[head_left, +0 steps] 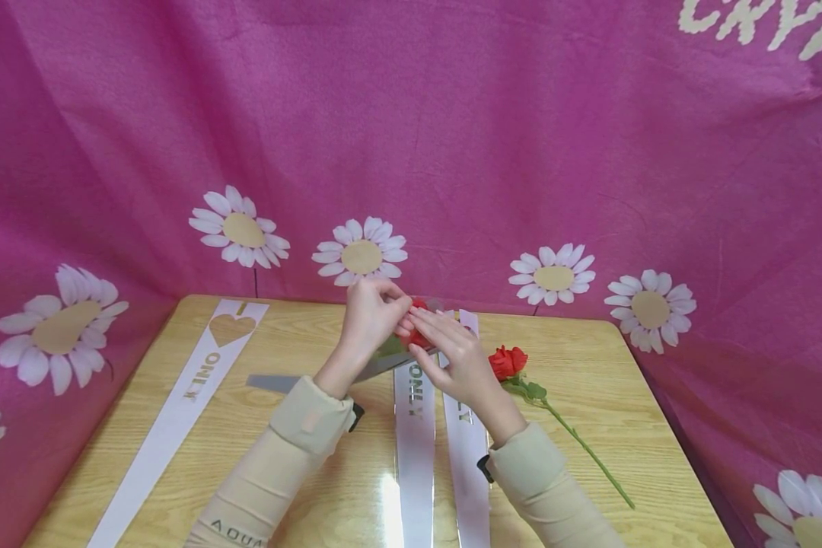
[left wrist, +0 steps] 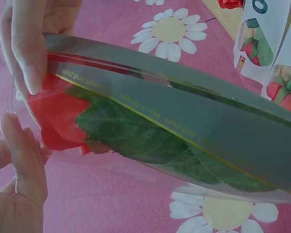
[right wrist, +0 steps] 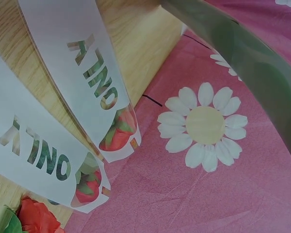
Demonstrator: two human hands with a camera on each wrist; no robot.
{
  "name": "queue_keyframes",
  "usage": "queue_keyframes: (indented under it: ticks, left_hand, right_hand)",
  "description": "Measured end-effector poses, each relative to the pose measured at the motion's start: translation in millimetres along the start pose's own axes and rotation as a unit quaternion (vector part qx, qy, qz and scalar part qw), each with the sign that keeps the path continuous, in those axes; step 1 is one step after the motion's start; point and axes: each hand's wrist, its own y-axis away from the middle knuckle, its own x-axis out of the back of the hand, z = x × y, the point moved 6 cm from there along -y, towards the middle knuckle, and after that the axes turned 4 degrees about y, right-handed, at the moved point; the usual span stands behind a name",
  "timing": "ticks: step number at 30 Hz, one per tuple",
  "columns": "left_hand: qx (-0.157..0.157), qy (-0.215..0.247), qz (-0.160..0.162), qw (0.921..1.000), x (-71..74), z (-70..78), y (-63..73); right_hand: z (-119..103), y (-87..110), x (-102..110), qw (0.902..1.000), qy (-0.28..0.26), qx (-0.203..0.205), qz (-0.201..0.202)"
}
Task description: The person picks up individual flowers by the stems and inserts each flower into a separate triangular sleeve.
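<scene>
In the head view both hands meet above the back of the table around a grey flower sleeve (head_left: 274,383) with a clear side. Inside it are a red rose (left wrist: 60,119) and green leaves (left wrist: 131,131), seen through the film in the left wrist view. My left hand (head_left: 373,316) pinches the film at the sleeve's open end, thumb and index finger together. My right hand (head_left: 455,354) holds the same end from the other side, fingers along the grey edge. Neither hand shows in the right wrist view, where part of the grey sleeve (right wrist: 252,68) crosses the upper right.
Two white sleeves marked ONLY, one left (head_left: 416,449) and one right (head_left: 467,472), lie beneath the hands with roses inside. Another white sleeve (head_left: 157,434) lies flat at left, wood showing through its heart window. A loose red rose (head_left: 507,362) lies at right. Pink daisy-print cloth (head_left: 452,152) surrounds the table.
</scene>
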Motion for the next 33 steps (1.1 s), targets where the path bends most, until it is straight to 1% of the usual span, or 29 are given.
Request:
queue_keyframes:
  ticks: [6,9,12,14,16,19,22,24,25,28,31,32,33]
  left_hand:
    - [0.001,0.003,0.000,1.0000,1.1,-2.0,-2.1]
    - [0.001,0.004,0.001,1.0000,2.0,-2.7,-3.8]
    - [-0.001,0.004,0.000,1.0000,2.7,-3.3,-5.6]
    - [-0.001,0.005,-0.001,1.0000,2.9,-3.8,-6.6]
    - [-0.003,0.003,-0.003,1.0000,3.0,-4.7,-7.8]
    - [-0.005,0.002,-0.005,1.0000,2.2,-6.5,-8.6]
    - [-0.002,0.002,-0.006,1.0000,0.5,-8.3,-8.5]
    - [0.002,0.004,-0.007,1.0000,-0.8,-9.2,-8.0]
    - [0.003,0.007,-0.008,0.9999,-1.5,-9.6,-7.9]
    - [0.008,0.009,-0.009,0.9999,-3.6,-11.3,-7.0]
    - [0.011,0.011,-0.010,0.9998,-6.3,-13.1,-6.0]
    - [0.013,0.011,-0.009,0.9998,-7.2,-13.7,-5.7]
    - [0.014,0.013,-0.010,0.9998,-8.3,-14.4,-5.3]
  right_hand:
    - [1,-0.5,-2,1.0000,0.003,-0.003,-0.003]
    - [2,-0.6,-4,0.9999,0.000,-0.010,0.009]
    - [3,1.4,-6,0.9987,-0.006,-0.028,0.042]
    - [3,4.5,-7,0.9958,-0.004,-0.046,0.079]
    - [3,8.9,-8,0.9904,0.002,-0.068,0.120]
    - [3,17.6,-11,0.9765,0.015,-0.105,0.188]
    - [0,27.8,-13,0.9570,0.016,-0.152,0.247]
    - [-5,31.0,-13,0.9425,0.006,-0.190,0.274]
    - [-8,31.4,-13,0.9357,-0.002,-0.212,0.282]
    - [-19,32.6,-15,0.9125,-0.044,-0.290,0.285]
    - [-25,36.8,-22,0.8899,-0.081,-0.363,0.265]
    - [-26,39.2,-26,0.8839,-0.091,-0.380,0.257]
    - [-27,41.0,-29,0.8802,-0.100,-0.392,0.249]
